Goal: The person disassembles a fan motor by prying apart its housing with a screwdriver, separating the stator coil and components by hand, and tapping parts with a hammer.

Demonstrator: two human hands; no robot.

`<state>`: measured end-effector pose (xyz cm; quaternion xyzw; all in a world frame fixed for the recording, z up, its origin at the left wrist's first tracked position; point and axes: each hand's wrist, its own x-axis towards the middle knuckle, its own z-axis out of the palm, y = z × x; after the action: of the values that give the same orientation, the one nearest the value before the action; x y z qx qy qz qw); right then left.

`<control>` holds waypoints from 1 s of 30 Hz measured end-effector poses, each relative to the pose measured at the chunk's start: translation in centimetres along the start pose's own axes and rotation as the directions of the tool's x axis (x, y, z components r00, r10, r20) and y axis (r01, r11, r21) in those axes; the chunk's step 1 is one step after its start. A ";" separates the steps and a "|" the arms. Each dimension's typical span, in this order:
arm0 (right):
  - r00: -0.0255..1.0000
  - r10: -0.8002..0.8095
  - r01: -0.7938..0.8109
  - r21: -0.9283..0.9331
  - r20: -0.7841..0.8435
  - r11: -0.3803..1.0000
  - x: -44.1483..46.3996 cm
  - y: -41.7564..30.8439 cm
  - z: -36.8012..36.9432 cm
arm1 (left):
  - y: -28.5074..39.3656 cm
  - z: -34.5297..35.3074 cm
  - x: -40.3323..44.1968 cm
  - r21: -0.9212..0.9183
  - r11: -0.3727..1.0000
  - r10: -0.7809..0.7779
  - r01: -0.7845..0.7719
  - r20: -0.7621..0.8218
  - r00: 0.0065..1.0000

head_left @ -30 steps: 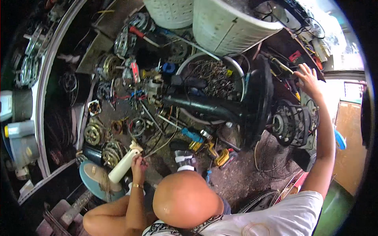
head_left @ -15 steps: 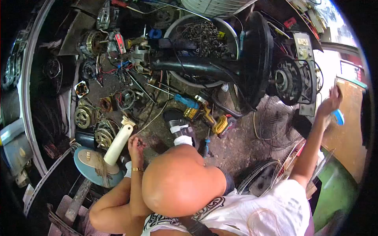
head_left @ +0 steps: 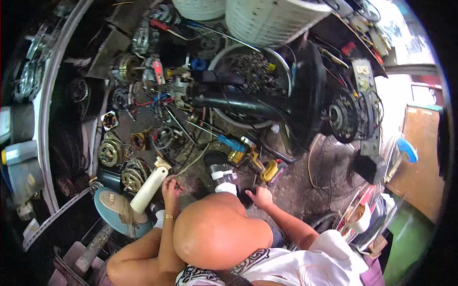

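White fan stand (head_left: 149, 190) is being flanked by the left hand (head_left: 170, 188), with its tube slanting just beside the curled fingers and its upper end showing a little beyond the fingertips. Whether the tube is being touched cannot be told. The left fingers are being held bent; something small and dark is showing at their tips, too small to be named, and whether it is being pinched cannot be told. The right hand (head_left: 261, 197) is being held low, with the bent knee (head_left: 210, 233) lying between its fingers and the left ones. Its fingers are being curled inward near a thin dark rod (head_left: 255, 181); whether they are being clamped on it cannot be told. Just beyond the right fingers, a yellow drill (head_left: 271, 172) is lying on the floor, and a blue-handled screwdriver (head_left: 231, 144) is being seen farther off. Well beyond the fingers of both hands, a basin (head_left: 287, 76) is being partly covered by a black tube (head_left: 243, 102). A wire guard (head_left: 334, 164) is lying to the right of the right fingers, well apart.
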<state>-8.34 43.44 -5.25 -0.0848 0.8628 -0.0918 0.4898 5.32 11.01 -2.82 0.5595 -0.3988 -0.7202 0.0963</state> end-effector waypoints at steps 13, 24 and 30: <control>0.994 -0.029 0.036 -0.072 0.102 0.997 -9.1 10.0 -2.0 | -0.2 1.6 1.2 0.045 0.999 0.017 -0.017 0.017 1.000; 0.852 -0.446 0.422 -0.143 -0.275 0.895 -5.8 -1.4 -14.3 | -0.5 3.6 1.2 0.136 0.990 0.027 -0.040 0.093 0.995; 0.657 -0.663 0.509 -0.438 -0.358 0.741 2.0 -10.4 -15.2 | 0.8 3.4 1.1 0.180 0.979 0.069 -0.092 0.130 0.989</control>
<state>-21.90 34.04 3.26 -0.4087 0.8853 -0.1332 0.1773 1.66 11.43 -2.88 0.5037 -0.4916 -0.7087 0.0481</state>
